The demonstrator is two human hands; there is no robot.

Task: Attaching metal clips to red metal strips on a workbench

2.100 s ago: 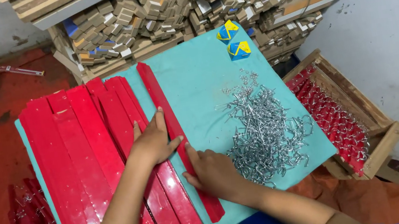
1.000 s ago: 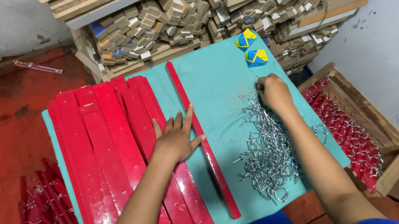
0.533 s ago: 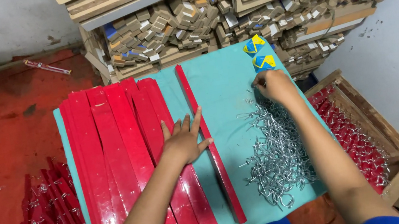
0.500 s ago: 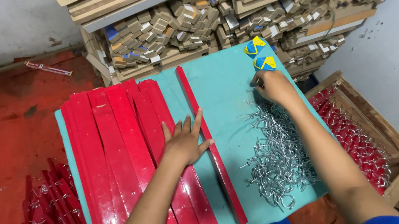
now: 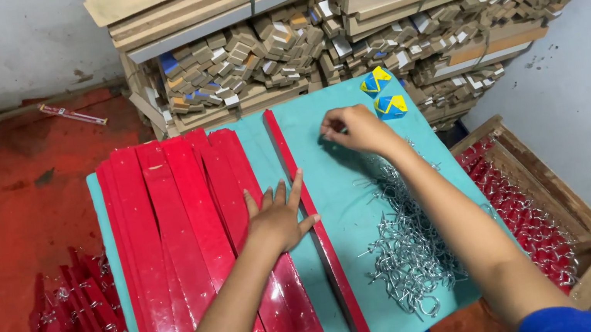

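Left hand: flat, fingers spread, pressing on the red strips and touching the lone red strip beside them.
Right hand: fingers pinched together at the far end of the metal hooks; what they pinch is too small to tell.
Counter: bare teal room between the lone strip and the hooks.
Right edge: wooden crate just beside.
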